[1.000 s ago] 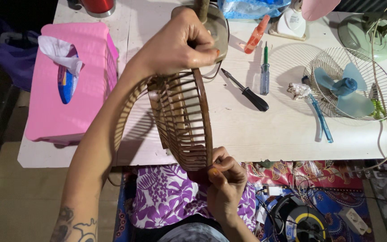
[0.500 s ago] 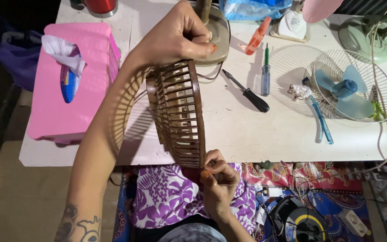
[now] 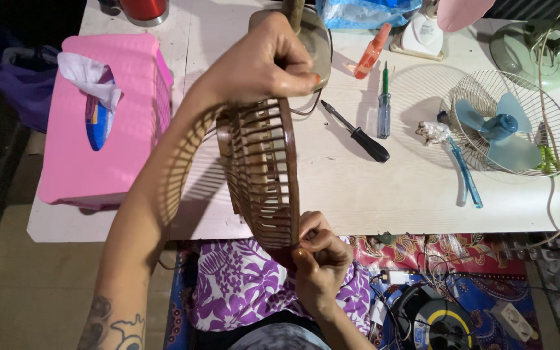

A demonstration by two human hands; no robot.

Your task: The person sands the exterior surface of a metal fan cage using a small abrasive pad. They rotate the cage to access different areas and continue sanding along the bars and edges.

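I hold a brown plastic fan grille [image 3: 260,175] on edge above the near side of a white table [image 3: 371,194]. My left hand [image 3: 260,65] grips its top rim from above. My right hand [image 3: 319,259] pinches the bottom rim with fingers and thumb, close to my lap. The grille's ribs face left and cast striped shadows on my left forearm. Behind my left hand stands a brown fan base [image 3: 312,32], partly hidden.
A pink tissue box [image 3: 105,129] sits at the left. A black-handled screwdriver [image 3: 358,133], a small green screwdriver [image 3: 384,104], an orange tool [image 3: 371,52], a blue fan blade [image 3: 497,129] in a wire guard [image 3: 552,129] and a blue toothbrush [image 3: 465,175] lie to the right. Cables cover the floor.
Both hands have turned the grille slightly; my left hand has shifted its hold along the top rim and my right hand has re-pinched the bottom edge.
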